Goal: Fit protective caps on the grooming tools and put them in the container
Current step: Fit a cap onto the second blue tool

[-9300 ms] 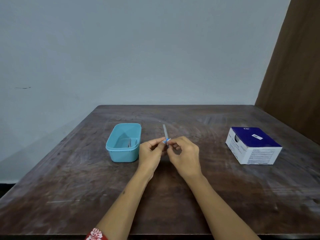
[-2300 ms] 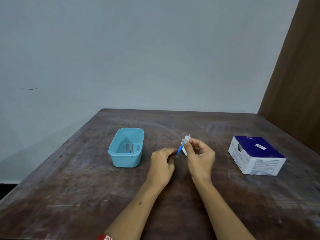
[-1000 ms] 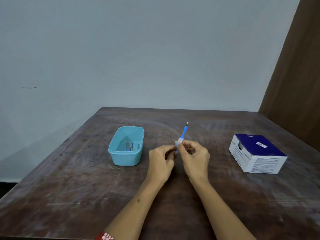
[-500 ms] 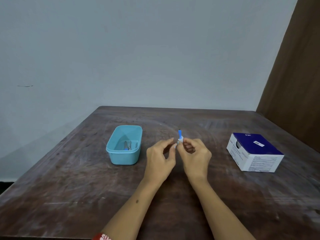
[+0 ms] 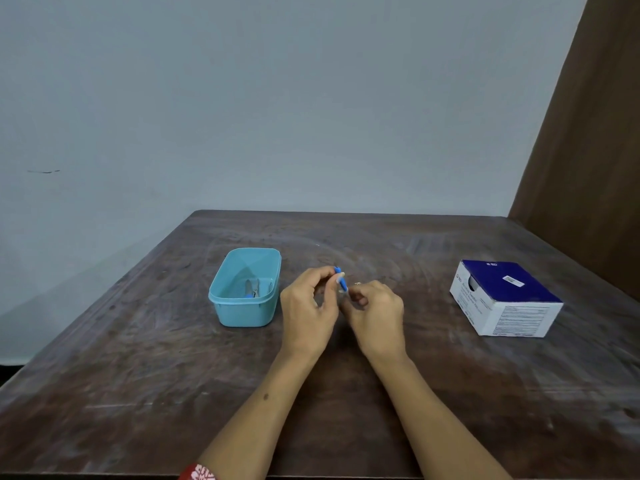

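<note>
Our left hand (image 5: 306, 306) pinches the upper end of a slim blue plastic grooming tool (image 5: 341, 283) between thumb and fingertips, while our right hand (image 5: 375, 311) curls its fingers round the lower end, just below and right of the left. We hold the tool in the air above the dark scuffed wooden worktop (image 5: 346, 393), slanted between both hands. Whether the cap is already seated we cannot tell; it is too small and partly hidden by our fingers.

Just to the left of our hands stands the light-blue rectangular plastic container (image 5: 244, 308), with a few slender tools already lying in it. Well off to the right sits a blue-and-white cardboard box (image 5: 504, 297).

We judge the main risk to be the light two-point pinch: if we push the cap on crookedly, it may pop off or the tool may slip and drop onto the worktop. A loose cap could also come away when we drop the tool into the container.
</note>
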`<state>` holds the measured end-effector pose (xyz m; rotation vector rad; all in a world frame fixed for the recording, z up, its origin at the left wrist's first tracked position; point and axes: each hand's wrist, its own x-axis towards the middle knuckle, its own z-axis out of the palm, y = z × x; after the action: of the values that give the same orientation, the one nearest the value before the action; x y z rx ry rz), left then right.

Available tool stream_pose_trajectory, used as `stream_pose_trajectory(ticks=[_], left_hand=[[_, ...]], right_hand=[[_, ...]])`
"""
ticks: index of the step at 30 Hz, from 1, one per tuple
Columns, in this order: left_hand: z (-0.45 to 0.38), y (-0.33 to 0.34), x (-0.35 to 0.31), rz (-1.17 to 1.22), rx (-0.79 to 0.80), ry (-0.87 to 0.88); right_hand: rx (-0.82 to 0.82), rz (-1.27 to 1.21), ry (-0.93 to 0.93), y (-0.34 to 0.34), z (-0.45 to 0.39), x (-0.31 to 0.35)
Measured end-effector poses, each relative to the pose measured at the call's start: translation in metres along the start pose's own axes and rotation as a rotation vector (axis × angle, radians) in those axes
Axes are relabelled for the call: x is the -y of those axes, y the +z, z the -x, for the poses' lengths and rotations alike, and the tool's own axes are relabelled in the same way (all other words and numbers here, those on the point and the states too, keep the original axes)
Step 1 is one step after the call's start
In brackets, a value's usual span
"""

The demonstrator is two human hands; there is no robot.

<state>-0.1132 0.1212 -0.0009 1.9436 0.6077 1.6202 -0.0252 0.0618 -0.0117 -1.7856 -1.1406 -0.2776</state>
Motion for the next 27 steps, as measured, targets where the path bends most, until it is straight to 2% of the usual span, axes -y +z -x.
stream_pose_trajectory(ticks=[5,9,14,19,22,27], left_hand=[[-0.0001,-0.0007,-0.0014,-0.056,-0.006,0.034],[-0.0009,-0.0014,-0.0025,-0.050,-0.011,0.044],[-0.0007,-0.0024,-0.0031,-0.059,-0.001,0.049],[-0.0012,-0.0026,-0.0039,-0.054,-0.003,0.057],[-0.0016,-0.0027,-0.0039,-0.028,-0.019,0.052],[0.0003,-0.0003,-0.0023,-0.005,0.042,0.026]], right_hand=[[-0.066,-0.046,-0.072,-0.0019,0.0013,0.0050],[-0.004,0.000,-0.001,0.0000,0.0003,0.0020],[-0.070,-0.073,-0.081,-0.0016,0.0010,0.0060],[0.050,0.010,0.051,0.0007,0.0004,0.0016],[0.030,0.011,0.041,-0.0004,0.0005,0.0026],[0.017,0.031,0.036,-0.0009,-0.0006,0.0032]])
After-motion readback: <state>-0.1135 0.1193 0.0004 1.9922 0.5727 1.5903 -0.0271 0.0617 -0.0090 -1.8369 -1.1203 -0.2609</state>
